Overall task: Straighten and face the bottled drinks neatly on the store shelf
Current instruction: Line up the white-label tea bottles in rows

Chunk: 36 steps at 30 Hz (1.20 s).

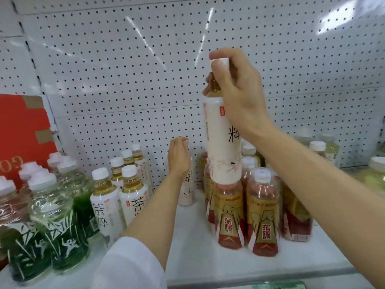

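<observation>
My right hand point(237, 90) pinches a white bottle point(223, 140) by its top, up high. My left hand point(179, 157) is spread flat against another bottle point(187, 190).

place: retail shop | cues: white pegboard back panel point(125, 80); white shelf point(187, 257); rows of labelled bottled drinks point(262, 215); red carton point(20, 130)

I am reading 茶粹 in black on the white-labelled tea bottle with white cap point(103, 207) | I am seeing 东鹏 on the red-and-gold labelled bottle of pink drink point(263, 213) and its twin point(229, 213) | I am making out only 粹 on the raised white-sleeved bottle point(223, 138) | letters on the red cardboard box point(23, 130) are staying unreadable.
</observation>
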### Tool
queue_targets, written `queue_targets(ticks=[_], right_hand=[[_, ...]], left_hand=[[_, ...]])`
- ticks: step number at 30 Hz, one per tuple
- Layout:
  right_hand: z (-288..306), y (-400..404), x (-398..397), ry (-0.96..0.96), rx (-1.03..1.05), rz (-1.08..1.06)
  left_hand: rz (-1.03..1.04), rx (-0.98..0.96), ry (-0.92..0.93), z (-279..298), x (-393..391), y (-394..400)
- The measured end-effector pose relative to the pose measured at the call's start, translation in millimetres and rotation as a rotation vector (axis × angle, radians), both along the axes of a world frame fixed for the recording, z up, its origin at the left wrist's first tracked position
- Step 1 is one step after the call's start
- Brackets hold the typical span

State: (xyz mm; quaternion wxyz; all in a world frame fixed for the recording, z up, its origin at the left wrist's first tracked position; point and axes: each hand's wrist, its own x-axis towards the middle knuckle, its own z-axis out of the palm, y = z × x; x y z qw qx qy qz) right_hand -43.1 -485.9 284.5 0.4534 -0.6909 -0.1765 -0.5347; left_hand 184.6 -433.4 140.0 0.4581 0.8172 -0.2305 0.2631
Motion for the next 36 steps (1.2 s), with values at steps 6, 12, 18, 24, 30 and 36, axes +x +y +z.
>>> queue_targets(ticks=[6, 12, 18, 24, 30, 36], right_hand=[[1.3, 37.2, 16.4, -0.048, -0.035, -0.024], [-26.0, 54.9, 54.3, 0.072, -0.003, -0.063], [-104.2, 64.2, 108.8, 0.37, 0.088, -0.08], [-148.7, 64.4, 124.8, 0.471, 0.108, -0.096], [-156.0, 52.9, 125.2, 0.464, 0.052, -0.12], [-179.0, 49.1, 112.7, 0.317, -0.124, -0.341]], left_hand=[[-0.212, -0.114, 0.298, 31.2, -15.6, 30.2], [-0.399, -0.657, 0.344, 30.9, -118.3, 82.1], [-0.176, -0.074, 0.183, -53.5, -150.4, 90.7], [-0.104, -0.014, 0.224, -110.5, -128.2, 74.3], [-0.01, 0.02, 0.195, -115.2, -131.5, 62.9], [0.03, -0.004, -0.168, -107.6, -193.7, 127.5]])
